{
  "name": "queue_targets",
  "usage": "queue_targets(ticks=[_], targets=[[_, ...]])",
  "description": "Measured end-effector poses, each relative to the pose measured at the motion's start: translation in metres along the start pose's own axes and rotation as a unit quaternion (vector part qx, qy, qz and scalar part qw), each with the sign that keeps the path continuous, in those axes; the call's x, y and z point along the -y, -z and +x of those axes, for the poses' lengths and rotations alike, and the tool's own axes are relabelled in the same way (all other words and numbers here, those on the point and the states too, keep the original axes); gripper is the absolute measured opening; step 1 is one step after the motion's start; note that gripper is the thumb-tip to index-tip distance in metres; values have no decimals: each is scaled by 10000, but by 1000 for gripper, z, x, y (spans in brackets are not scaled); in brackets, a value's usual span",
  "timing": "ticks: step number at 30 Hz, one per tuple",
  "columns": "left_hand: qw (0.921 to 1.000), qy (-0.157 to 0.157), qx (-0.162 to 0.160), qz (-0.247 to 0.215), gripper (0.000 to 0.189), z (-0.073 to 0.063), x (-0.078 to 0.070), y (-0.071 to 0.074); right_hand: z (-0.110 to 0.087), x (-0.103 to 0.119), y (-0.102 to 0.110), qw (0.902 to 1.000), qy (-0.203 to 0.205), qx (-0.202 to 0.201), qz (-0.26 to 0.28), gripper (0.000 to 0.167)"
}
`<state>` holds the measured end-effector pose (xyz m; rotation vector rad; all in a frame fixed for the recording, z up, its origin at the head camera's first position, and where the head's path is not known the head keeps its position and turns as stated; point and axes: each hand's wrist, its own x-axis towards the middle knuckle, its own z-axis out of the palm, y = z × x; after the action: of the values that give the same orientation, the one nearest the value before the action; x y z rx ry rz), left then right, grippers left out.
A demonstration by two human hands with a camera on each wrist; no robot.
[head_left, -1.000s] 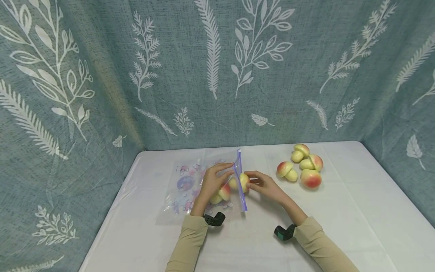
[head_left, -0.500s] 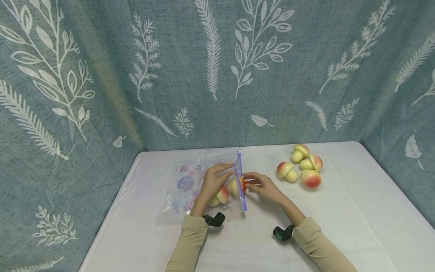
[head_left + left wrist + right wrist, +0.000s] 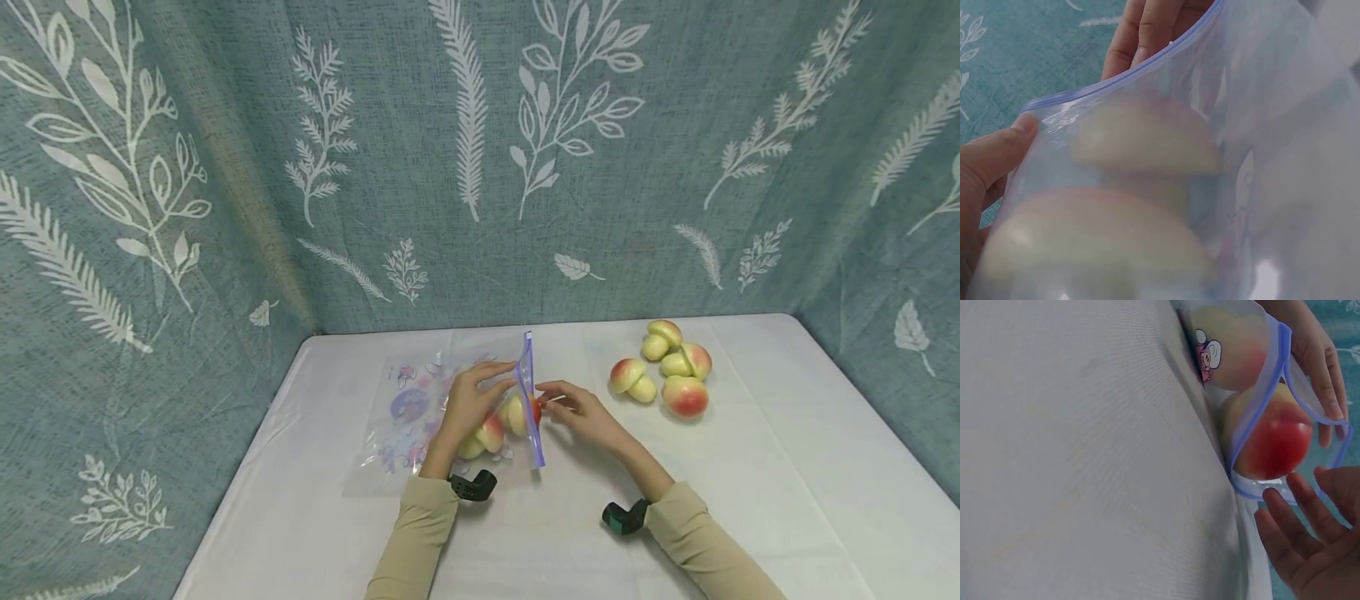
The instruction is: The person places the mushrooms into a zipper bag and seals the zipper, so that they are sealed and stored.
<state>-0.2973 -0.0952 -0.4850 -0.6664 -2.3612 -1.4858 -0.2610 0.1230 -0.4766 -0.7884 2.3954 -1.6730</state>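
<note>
A clear zip bag (image 3: 408, 408) with a purple-blue zip edge and printed cartoon figures lies on the table, its mouth facing right. My left hand (image 3: 471, 402) pinches the mouth's upper edge between thumb and fingers; the left wrist view shows the thumb (image 3: 1022, 123) on the zip strip. Just inside the mouth sits a red-and-yellow toy mushroom (image 3: 1275, 440), cap outward. Another toy mushroom (image 3: 480, 435) lies deeper in the bag. My right hand (image 3: 1310, 534) is at the mouth, fingers spread and slightly bent, fingertips right by the red cap, holding nothing.
Several toy mushrooms stand in a group at the right of the table, the nearest-left one (image 3: 633, 379) and a redder one (image 3: 686, 396) among them. A white cloth covers the table (image 3: 750, 500). Behind hangs a green leaf-patterned curtain (image 3: 480, 167).
The right hand has pushed the toy mushroom left into the bag's mouth, and its fingers have come away from the cap. The left hand keeps its hold on the bag's edge.
</note>
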Motion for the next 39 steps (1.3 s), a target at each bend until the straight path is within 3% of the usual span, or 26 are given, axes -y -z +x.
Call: queue_targets(ticks=[10,15,39], targets=[[9999,-28,-58,-135,28,0,2,0,4,-20,-3,9992,383,-39,-100,31],[9999,100,-11,-105,28,1,1,0,7,-31,-3,9994,331,11,-64,32],[9997,245,-14,-66,27,2,-3,1,8,-28,-5,9982,393,363,282,35]])
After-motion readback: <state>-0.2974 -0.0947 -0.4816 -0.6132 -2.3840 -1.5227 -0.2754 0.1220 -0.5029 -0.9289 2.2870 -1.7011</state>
